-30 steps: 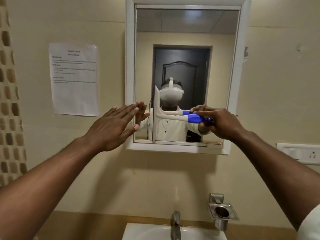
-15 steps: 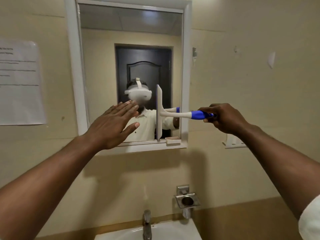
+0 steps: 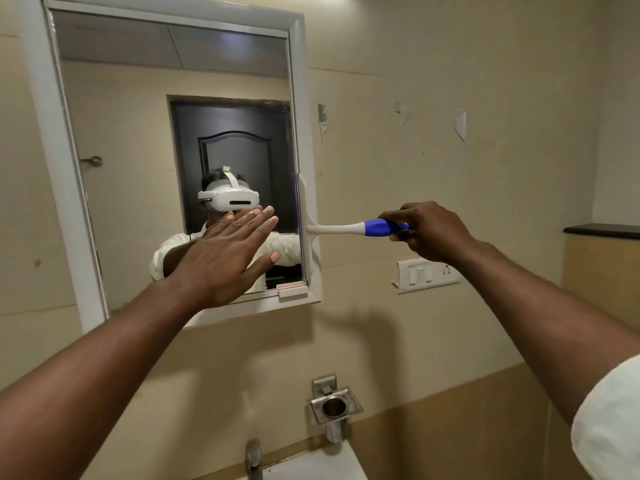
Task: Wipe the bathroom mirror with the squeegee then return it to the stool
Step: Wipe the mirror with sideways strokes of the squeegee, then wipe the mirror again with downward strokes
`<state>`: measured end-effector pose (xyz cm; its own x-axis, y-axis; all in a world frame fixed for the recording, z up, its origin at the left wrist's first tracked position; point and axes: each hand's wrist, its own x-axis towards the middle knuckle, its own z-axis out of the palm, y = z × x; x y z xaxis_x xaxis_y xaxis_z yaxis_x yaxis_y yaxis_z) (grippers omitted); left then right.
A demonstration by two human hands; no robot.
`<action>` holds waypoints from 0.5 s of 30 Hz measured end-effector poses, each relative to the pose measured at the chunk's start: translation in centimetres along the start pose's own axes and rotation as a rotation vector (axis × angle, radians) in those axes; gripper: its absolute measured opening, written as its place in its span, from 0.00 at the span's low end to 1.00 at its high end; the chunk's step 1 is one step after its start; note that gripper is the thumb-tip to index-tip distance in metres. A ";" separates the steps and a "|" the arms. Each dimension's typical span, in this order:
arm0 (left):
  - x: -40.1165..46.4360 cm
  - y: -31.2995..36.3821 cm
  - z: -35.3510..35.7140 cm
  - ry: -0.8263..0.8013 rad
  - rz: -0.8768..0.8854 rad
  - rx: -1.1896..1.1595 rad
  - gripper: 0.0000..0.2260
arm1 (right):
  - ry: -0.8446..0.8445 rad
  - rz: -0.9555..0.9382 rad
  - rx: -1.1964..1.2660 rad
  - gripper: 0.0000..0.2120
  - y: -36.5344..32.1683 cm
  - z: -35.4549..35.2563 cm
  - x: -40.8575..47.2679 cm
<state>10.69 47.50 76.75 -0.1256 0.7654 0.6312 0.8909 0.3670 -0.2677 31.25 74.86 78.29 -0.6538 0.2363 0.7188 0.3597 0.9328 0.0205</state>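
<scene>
1. Squeegee is in the right hand: fingers curl round the blue end of the handle, and the white neck runs out from the grip toward the mirror.
2. Blade stands upright at the far end from the grip, on the mirror's right frame edge, so the stroke looks run out to that side.
3. Left hand is flat, fingers straight and together, holding nothing. It sits in front of the lower glass, across the blade from the grip. Can't tell if the palm touches the glass.
4. Progress, as a judgement: wiping is under way and this pass is at its end. Whether the whole glass is covered can't be read; no clear streaks or wet patches show.
5. Left to do: any further passes, then lift off and carry it back to the stool. Stool is not in view.
6. Below the grip: wall switch plate, metal cup holder, tap.
</scene>
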 end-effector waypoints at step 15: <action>-6.3 -5.1 -1.7 -0.044 -0.149 0.037 0.28 | 0.166 -0.029 0.393 0.16 -7.6 3.1 2.2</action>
<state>7.65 39.93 75.37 -0.2751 0.7230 0.6337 0.8444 0.4969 -0.2004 25.01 69.08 77.54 -0.5323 0.1914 0.8246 0.0411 0.9788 -0.2007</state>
